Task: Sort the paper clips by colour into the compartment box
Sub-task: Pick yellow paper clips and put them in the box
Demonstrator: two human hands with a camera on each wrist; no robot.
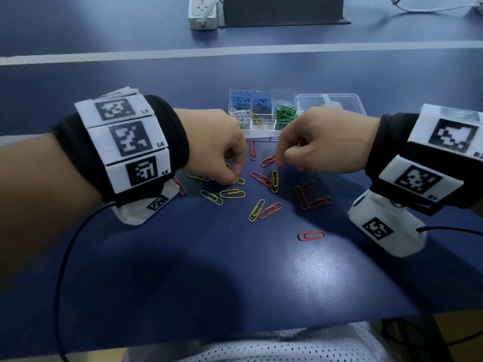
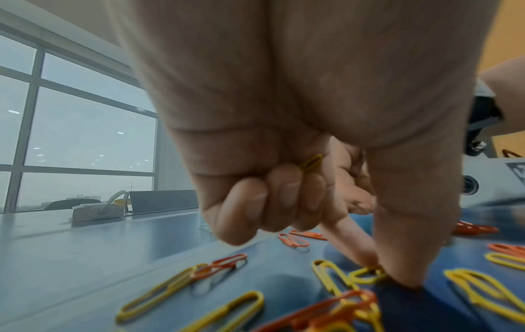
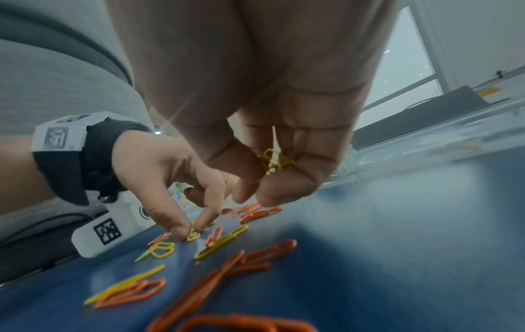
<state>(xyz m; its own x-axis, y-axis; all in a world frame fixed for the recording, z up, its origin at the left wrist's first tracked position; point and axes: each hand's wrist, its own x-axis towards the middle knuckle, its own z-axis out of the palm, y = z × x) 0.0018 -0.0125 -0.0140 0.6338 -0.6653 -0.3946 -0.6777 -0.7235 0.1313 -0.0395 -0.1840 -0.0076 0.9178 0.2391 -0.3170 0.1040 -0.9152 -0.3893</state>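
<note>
1. The blue table (image 1: 235,270) carries the clear compartment box (image 1: 262,111) at its far side, behind both hands.
2. The box holds blue, white, green and yellow clips in separate compartments.
3. The right hand (image 1: 324,142) hangs above the table, fingers curled round a bunch of yellow clips (image 3: 277,162).
4. The left hand (image 1: 214,145) pinches a yellow clip (image 2: 366,274) lying on the table; its curled fingers hold another.
5. Loose yellow and orange clips (image 1: 269,210) lie scattered near the hands.
</note>
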